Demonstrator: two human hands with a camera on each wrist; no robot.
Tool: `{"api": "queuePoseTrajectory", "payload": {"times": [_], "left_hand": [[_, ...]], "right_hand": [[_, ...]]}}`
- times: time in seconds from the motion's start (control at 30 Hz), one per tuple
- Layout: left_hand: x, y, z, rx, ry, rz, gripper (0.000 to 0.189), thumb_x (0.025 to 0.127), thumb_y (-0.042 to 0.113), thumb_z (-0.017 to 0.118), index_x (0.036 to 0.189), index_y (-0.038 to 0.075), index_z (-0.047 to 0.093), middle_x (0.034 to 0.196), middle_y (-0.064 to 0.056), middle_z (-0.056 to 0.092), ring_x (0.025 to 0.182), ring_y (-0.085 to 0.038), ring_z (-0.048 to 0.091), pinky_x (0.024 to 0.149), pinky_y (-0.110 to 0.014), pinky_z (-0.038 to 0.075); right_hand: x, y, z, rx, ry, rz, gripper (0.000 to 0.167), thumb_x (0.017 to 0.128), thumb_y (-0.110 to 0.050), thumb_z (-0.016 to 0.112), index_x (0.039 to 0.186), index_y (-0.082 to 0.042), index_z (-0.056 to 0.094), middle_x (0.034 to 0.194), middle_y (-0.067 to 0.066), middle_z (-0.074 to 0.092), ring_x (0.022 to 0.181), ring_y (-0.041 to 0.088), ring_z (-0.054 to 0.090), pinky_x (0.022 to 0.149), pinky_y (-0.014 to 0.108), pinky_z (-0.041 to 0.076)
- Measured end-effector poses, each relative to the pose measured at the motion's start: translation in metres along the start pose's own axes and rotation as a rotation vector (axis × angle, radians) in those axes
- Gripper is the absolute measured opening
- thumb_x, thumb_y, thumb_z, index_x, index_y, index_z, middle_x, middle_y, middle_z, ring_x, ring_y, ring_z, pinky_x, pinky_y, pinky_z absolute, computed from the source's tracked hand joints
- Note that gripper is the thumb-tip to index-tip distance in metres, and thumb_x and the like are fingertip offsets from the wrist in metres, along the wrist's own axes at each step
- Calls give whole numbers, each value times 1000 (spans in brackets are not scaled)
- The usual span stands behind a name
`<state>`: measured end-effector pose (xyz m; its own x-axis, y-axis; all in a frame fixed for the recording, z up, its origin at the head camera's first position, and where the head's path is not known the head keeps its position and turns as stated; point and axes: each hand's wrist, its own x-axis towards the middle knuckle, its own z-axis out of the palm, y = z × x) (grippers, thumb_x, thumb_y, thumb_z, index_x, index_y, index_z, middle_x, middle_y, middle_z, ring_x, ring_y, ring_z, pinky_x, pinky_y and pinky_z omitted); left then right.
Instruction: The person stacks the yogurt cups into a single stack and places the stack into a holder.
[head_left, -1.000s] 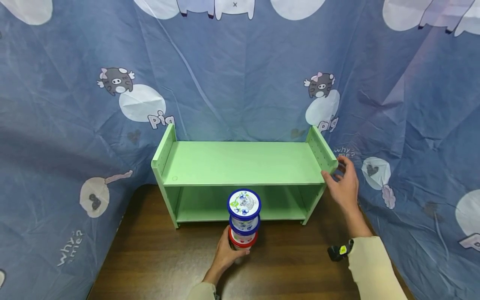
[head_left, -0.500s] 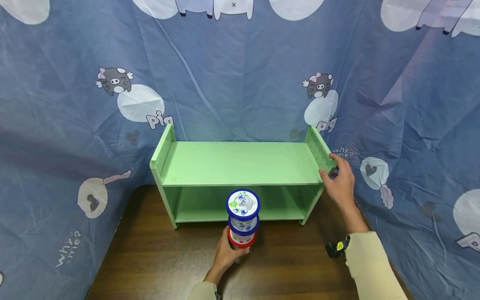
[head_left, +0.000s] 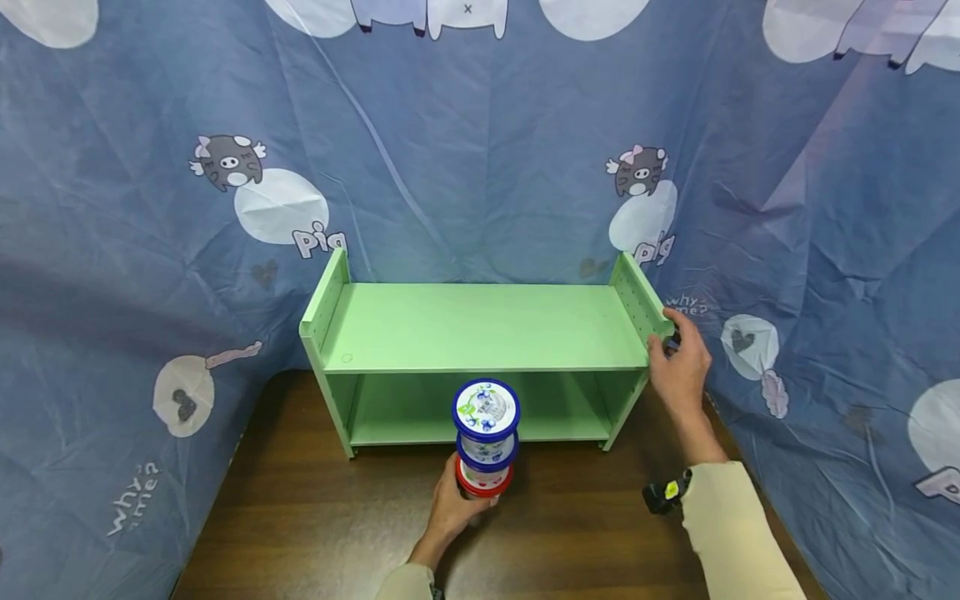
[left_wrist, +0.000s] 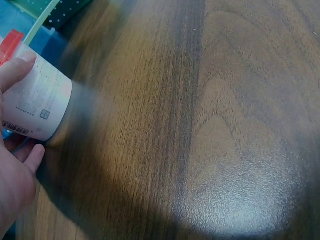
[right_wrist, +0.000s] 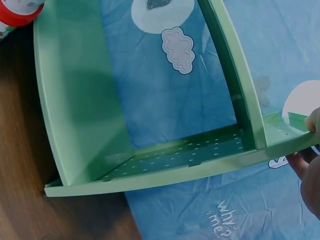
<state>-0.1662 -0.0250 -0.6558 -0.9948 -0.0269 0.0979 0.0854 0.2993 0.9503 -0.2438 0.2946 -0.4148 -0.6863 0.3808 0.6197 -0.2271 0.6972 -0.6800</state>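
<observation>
In the head view, a stack of three lidded tubs stands in front of the green shelf (head_left: 480, 325). Blueberry pictures decorate the top blue-lidded tub (head_left: 486, 410); a second blue-lidded tub (head_left: 487, 452) sits under it, and a red-lidded tub (head_left: 480, 482) is lowest. My left hand (head_left: 450, 507) grips the lowest one from its left side, thumb and fingers round its white wall (left_wrist: 42, 95), close over the table. At the shelf's right side panel (right_wrist: 165, 175), my right hand (head_left: 682, 362) holds the upper front corner between thumb and fingers.
The shelf has two levels and raised side panels. It stands on a brown wood-grain table (head_left: 337, 525). A blue cloth (head_left: 480, 150) with pig prints hangs behind and along both sides. A small black device (head_left: 663, 493) is strapped at the right wrist.
My right hand has shifted its fingers on the shelf's right panel, the thumb moving from the inner side toward the front edge. The left hand and tub stack stay nearly still.
</observation>
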Motion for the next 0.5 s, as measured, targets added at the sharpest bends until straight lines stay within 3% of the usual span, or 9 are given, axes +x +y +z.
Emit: {"api": "queuePoseTrajectory", "payload": {"times": [0.2,0.3,0.37,0.5], "left_hand": [[0,0,1,7,5,8,99,59,17,92,144,3,43,133,-20,62,123,-38,58,107,-55,44],[0,0,1,-2,6,0,97,60,15,92,144,2,44,132,-20,62,122,-38,59,107,-54,44],[0,0,1,-10,7,-3,96,60,13,91,143,2,44,132,-21,62,122,-38,59,106,-54,45],[-1,0,2,-15,16,-6,94,60,13,92,141,1,46,129,-20,63,119,-37,60,104,-51,47]], "right_hand": [[-2,2,0,3,45,-34,42,86,1,71,128,-2,64,126,21,69,113,37,68,87,47,58],[-3,4,0,-1,66,-54,42,85,2,73,126,-3,66,125,20,70,113,38,67,87,26,58],[-3,4,1,4,78,-63,42,84,2,73,126,-3,67,124,19,70,113,37,68,84,10,53],[-4,6,1,16,86,-74,42,84,3,73,126,-3,67,124,18,71,111,38,68,79,0,45]]}}
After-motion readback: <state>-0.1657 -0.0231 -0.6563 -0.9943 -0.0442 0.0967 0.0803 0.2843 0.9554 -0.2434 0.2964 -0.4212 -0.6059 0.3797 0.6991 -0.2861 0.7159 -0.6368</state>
